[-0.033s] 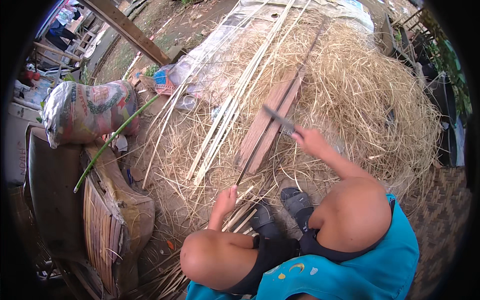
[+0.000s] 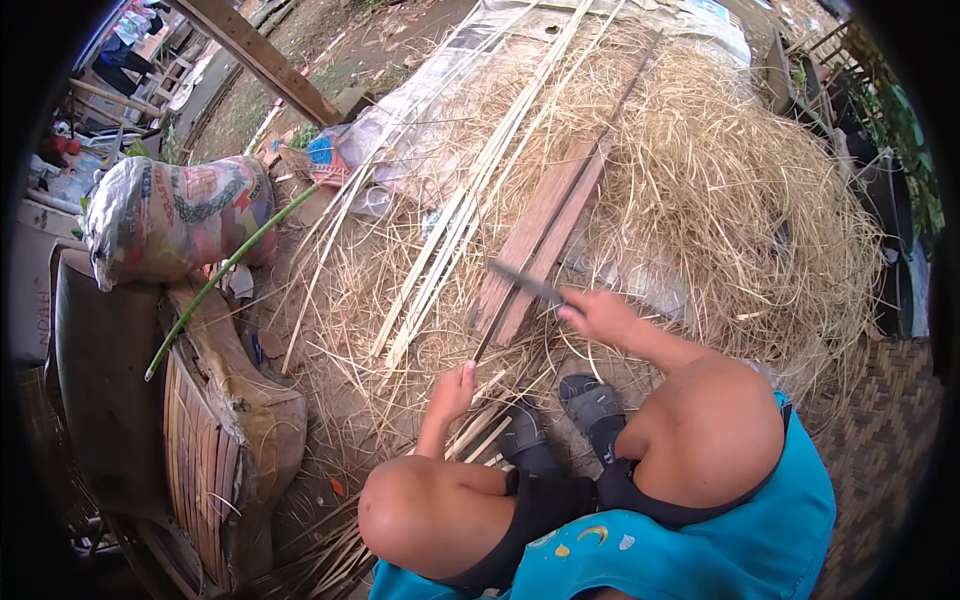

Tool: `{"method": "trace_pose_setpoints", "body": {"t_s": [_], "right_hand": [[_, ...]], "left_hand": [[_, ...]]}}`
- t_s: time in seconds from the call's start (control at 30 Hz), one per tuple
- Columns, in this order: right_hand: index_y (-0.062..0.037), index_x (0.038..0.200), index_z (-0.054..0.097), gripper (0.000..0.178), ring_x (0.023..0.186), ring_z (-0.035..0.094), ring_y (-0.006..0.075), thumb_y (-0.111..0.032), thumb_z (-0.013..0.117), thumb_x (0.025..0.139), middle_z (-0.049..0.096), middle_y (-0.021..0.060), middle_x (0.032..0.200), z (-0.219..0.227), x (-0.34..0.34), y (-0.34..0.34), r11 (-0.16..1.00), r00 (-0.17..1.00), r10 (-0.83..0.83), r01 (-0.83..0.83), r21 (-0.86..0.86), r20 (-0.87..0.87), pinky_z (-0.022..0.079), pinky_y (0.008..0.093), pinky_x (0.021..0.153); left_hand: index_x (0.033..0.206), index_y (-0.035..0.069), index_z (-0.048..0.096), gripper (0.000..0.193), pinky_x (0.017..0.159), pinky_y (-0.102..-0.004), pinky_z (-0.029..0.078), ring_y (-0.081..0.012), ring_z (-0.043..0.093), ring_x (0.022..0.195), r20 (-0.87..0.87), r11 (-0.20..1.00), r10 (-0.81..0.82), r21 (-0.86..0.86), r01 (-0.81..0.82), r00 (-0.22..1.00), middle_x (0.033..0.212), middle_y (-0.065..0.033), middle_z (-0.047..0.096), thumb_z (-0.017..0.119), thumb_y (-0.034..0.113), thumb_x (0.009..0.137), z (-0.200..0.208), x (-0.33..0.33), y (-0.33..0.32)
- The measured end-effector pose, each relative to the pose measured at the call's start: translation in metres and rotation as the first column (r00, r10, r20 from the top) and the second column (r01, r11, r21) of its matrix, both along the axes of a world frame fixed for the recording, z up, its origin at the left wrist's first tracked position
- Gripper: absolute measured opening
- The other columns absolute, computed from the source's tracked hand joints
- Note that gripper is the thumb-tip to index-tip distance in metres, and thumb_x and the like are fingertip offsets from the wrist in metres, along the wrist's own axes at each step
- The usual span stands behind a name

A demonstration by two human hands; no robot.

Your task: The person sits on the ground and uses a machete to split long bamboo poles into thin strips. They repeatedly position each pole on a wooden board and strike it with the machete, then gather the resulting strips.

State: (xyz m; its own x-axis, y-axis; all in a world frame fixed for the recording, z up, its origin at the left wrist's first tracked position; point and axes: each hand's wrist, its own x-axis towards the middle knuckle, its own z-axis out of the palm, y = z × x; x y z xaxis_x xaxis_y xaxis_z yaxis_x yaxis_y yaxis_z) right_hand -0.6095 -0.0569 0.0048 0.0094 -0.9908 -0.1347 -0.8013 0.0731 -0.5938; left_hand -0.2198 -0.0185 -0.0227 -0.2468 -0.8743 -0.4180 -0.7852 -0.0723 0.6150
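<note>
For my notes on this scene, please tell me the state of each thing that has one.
Left hand: closed on the near end of the dark strip.
Right hand: closed on the knife, blade against the strip.
Dark strip: lying along the wooden plank.
Printed sack: full, lying on its side.
Pale bamboo strips: loose on the straw.

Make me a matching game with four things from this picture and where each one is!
Things:
1. knife
2. printed sack
3. green stalk
4. wooden plank

Places:
A. lying on the straw pile
B. in the right hand
C. far left, beside the brown mat
D. slanting down from the sack

Pairs: 1-B, 2-C, 3-D, 4-A
</note>
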Motion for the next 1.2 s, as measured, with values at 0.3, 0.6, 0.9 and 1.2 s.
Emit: {"method": "trace_pose_setpoints", "body": {"t_s": [0.3, 0.6, 0.9, 1.2], "right_hand": [[-0.0176, 0.135, 0.056, 0.045, 0.081, 0.070, 0.0417, -0.049, 0.049, 0.103, 0.069, 0.0227, 0.087, 0.006, 0.055, 0.033, 0.915, 0.916, 0.401, -0.400, 0.062, -0.012, 0.057, 0.0520, 0.074], [-0.0093, 0.118, 0.060, 0.037, 0.077, 0.070, 0.0389, -0.041, 0.048, 0.104, 0.070, 0.0180, 0.080, 0.003, -0.134, -0.077, 0.925, 0.893, -0.377, 0.347, -0.159, -0.247, 0.055, 0.0520, 0.071], [-0.0211, 0.132, 0.056, 0.044, 0.083, 0.070, 0.0431, -0.052, 0.050, 0.101, 0.068, 0.0202, 0.089, -0.015, 0.059, 0.054, 0.908, 0.899, 0.419, -0.417, 0.046, -0.127, 0.057, 0.0534, 0.076], [-0.0109, 0.130, 0.056, 0.043, 0.078, 0.071, 0.0376, -0.044, 0.047, 0.105, 0.069, 0.0188, 0.085, 0.001, -0.042, -0.035, 0.995, 0.989, -0.074, 0.082, 0.059, -0.126, 0.058, 0.0504, 0.074]], "left_hand": [[0.083, -0.001, 0.062, 0.049, 0.067, -0.0539, 0.045, -0.0489, 0.060, 0.071, -0.002, 0.999, 0.018, -0.036, -0.018, 1.000, 0.073, -0.0274, 0.061, 0.042, 0.037, 0.107, -0.001, 0.022, 0.020], [0.082, -0.003, 0.063, 0.051, 0.063, -0.0509, 0.045, -0.0468, 0.059, 0.065, 0.063, 0.999, -0.006, 0.032, 0.004, 0.998, 0.071, -0.0274, 0.062, 0.047, 0.040, 0.105, 0.017, 0.126, 0.096], [0.100, -0.001, 0.056, 0.039, 0.064, -0.0600, 0.051, -0.0528, 0.062, 0.067, 0.262, 0.967, -0.153, -0.159, 0.199, 0.953, 0.072, -0.0314, 0.064, 0.045, 0.036, 0.105, 0.014, 0.024, 0.031], [0.095, 0.002, 0.068, 0.042, 0.066, -0.0541, 0.051, -0.0479, 0.065, 0.070, 0.114, 0.993, -0.037, -0.108, 0.049, 0.993, 0.077, -0.0257, 0.067, 0.046, 0.036, 0.106, 0.008, 0.072, 0.058]]}}
